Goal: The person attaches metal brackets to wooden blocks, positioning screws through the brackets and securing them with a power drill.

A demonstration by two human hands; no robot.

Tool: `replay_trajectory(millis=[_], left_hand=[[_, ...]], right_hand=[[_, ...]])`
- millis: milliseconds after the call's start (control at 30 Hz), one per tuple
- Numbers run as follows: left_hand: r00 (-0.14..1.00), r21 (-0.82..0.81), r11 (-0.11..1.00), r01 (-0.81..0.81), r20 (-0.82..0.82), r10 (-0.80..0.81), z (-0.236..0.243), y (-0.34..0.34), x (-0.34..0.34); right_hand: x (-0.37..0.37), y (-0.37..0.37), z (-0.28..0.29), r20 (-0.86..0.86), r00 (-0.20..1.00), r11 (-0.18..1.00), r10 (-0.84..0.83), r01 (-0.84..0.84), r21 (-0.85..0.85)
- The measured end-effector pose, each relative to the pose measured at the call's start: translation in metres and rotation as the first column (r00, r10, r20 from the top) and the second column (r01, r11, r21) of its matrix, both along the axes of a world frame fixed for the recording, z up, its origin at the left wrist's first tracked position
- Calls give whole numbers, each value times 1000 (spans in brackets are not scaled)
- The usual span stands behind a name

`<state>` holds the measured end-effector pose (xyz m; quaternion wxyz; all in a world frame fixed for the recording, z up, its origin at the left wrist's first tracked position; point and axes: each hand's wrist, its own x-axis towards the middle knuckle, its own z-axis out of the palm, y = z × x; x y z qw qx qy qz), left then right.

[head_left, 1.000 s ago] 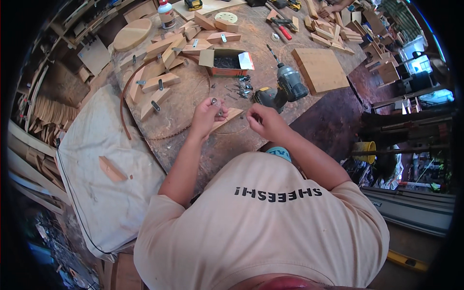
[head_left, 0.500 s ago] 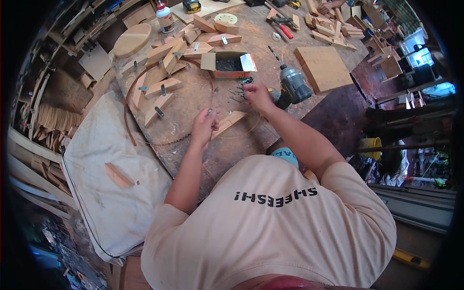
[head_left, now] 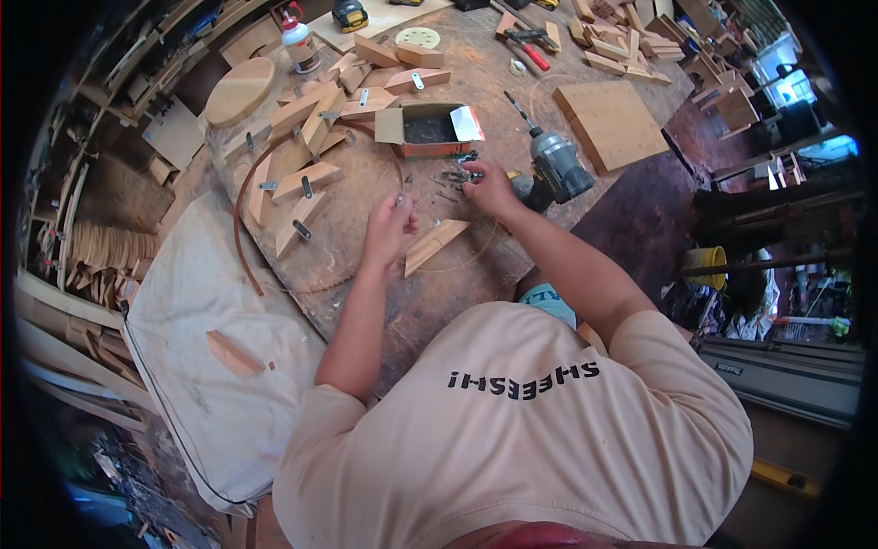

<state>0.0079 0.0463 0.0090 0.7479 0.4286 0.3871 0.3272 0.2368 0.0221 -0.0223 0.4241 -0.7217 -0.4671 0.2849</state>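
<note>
Two bare hands work over a worn brown bench [head_left: 358, 169], on the near side of an open cardboard box [head_left: 437, 149] with its flaps spread and dark contents inside. The left hand [head_left: 389, 229] is curled closed around a small shiny piece [head_left: 401, 198], whose end shows at the top of the fist. The right hand [head_left: 491, 190] reaches a little farther forward, its fingers bent down at a loose pile of dark screws [head_left: 446, 190] just in front of the box; at this size I cannot tell whether the fingertips grip one. Between the two forearms, nearer the person than the screws, a slant-ended piece of wood [head_left: 437, 247] lies flat on the bench. Just beyond the right hand, to its right, rests a grey and black drill [head_left: 555, 160], its bit pointing away from the person, and past it lies a thick square board [head_left: 611, 126]. Left of the box are many wooden blocks [head_left: 317, 176], several with small metal plates, and a brown curved strip [head_left: 240, 212] bends around some of them. Farther back stand a round wooden disc [head_left: 240, 93] lying flat and a white bottle [head_left: 298, 38] with a red cap. Beside the bench, on the left, a short block [head_left: 233, 353] lies on a pale cloth [head_left: 210, 293].
</note>
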Motion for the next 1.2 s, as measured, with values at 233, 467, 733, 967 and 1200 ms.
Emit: replay_trajectory(millis=[233,467,733,967,1200], left_hand=[[936,496,851,171,-352,16,21,91,48],[504,564,386,730,-826,253,19,164,108],[366,424,72,903,-846,387,-8,197,138],[414,442,3,897,-842,345,-7,199,132],[446,468,-4,884,-839,311,-5,198,129]], right_hand=[[-3,-37,4,-88,991,995,98,-95,34],[4,-109,5,-129,981,988,145,-150,-25],[15,-138,-29,-90,992,993,85,-93,-80],[18,-137,-29,-16,996,995,93,-93,-44],[19,-136,-36,-43,995,994,85,-87,-64]])
